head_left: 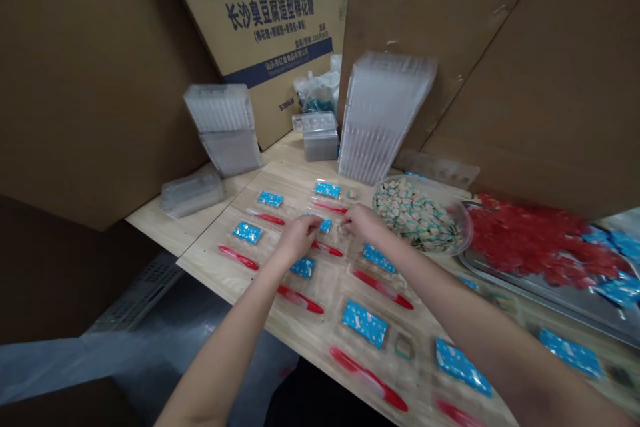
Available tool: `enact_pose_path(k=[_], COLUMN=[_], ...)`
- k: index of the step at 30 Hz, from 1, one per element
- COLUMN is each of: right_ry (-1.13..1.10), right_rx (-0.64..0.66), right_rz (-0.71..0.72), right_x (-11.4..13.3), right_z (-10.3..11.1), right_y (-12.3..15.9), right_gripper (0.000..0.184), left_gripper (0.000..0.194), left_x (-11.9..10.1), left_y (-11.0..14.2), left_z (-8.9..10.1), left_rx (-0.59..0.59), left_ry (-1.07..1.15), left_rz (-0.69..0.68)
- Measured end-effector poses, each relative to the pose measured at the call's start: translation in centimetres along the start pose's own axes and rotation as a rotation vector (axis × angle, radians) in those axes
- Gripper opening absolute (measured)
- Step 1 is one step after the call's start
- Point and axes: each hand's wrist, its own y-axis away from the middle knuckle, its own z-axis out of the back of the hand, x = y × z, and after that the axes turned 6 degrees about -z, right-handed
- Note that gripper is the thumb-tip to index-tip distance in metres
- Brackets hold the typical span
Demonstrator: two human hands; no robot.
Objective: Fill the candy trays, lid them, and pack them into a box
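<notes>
My left hand (301, 235) is over the middle trays, its fingers pinched beside a blue sachet (326, 225). Just right of it my right hand (361, 220) has its fingertips together above the same clear tray. What either pinch holds is too small to make out. Around the hands lie several clear plastic trays, many with a blue dotted sachet (365, 323) and a red plastic tool (369, 379) whose exact kind I cannot tell. A small square piece (403, 345) with green edges sits in one front tray, and another square piece (352, 194) in a back tray.
A round clear bowl (467, 230) of square pieces stands right of my right hand. Beyond it, red packets (530, 240) fill a metal tray (530, 293). Stacked clear containers (385, 113) and a shorter stack (225, 127) stand behind, before large cardboard boxes (280, 13).
</notes>
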Motion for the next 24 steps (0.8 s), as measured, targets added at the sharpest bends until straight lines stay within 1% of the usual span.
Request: enact_pose_path(k=[2,7,10,13,15,17,19,20,22,24], right_ry=[0.041,0.100,0.100,0.075,0.042,-0.003,-0.052,-0.075,-0.109,-0.146], right_rx=[-0.080,-0.241,-0.275,-0.282,-0.294,-0.320,-0.363,-0.384,-0.420,-0.452], right_rz=[0.036,0.085,0.104,0.122,0.124,0.113,0.085,0.066,0.015,-0.056], right_x=[0.1,0.3,0.2,0.1,-0.1,-0.6,-2.1,-3.2,-6.4,-10.2], right_z=[-0.3,-1.2,-1.7,-1.7,-1.1,-0.1,1.1,1.7,2.7,3.4], right_y=[0.7,1.8,1.6,1.0,1.0,1.5,2.7,3.5,5.6,7.8], right_gripper=[0.016,0.023,0.023,0.021,0.019,0.018,0.017,0.017,0.017,0.017], left_gripper=[0.026,0.027,0.026,0.026,0.024,0.023,0.021,0.019,0.017,0.017], left_x=[0.2,0.2,-0.3,-1.2,-2.1,-3.0,-3.5,-3.7,-3.8,-3.6], left_y=[-0.1,-0.1,0.0,-0.1,-0.5,-1.3,-2.1,-2.6,-3.2,-3.7], left_z=[0.0,0.1,0.3,0.3,0.0,-0.5,-1.2,-1.6,-2.2,-2.4], left_rx=[0.023,0.056,0.068,0.067,0.054,0.052,0.078,0.098,0.137,0.166], left_ry=[-0.043,-0.137,-0.194,-0.251,-0.284,-0.305,-0.314,-0.317,-0.326,-0.333], left_rz=[-0.020,-0.061,-0.087,-0.116,-0.133,-0.159,-0.193,-0.207,-0.224,-0.235])
